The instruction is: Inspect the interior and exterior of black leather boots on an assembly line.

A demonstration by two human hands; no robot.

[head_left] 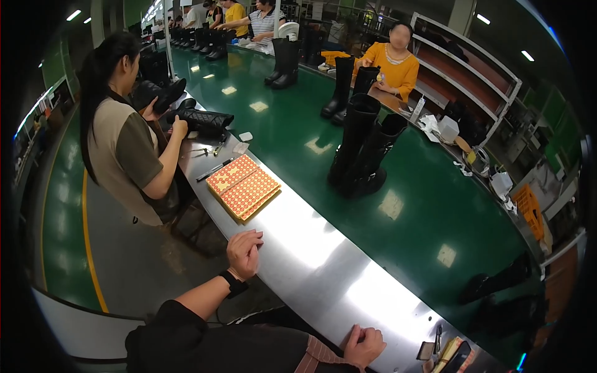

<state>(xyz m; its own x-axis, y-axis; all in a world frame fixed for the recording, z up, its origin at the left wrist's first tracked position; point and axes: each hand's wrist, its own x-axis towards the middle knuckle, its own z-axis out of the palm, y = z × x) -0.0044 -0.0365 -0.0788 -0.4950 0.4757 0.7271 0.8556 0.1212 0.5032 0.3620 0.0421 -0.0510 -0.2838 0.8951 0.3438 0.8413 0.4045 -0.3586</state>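
Note:
My left hand (244, 253) rests at the near edge of the metal worktop (298, 267), its fingers curled in and holding nothing. Just beyond it lies a stack of red-and-yellow patterned sheets (244, 186) with a band across it, and a black pen (214, 170) is beside the stack. My right hand (365, 347) is loosely closed on the worktop near the lower edge, with nothing visible in it. To its right are a small dark block (426, 351) and a bundle of yellow strips and dark items (453, 355).
A pair of tall black boots (360, 149) stands on the green belt (398, 205), with more boots (284, 62) farther up. Another boot (497, 280) lies at the right. A co-worker (124, 137) at the left handles black boots; another person (392, 68) sits across the belt.

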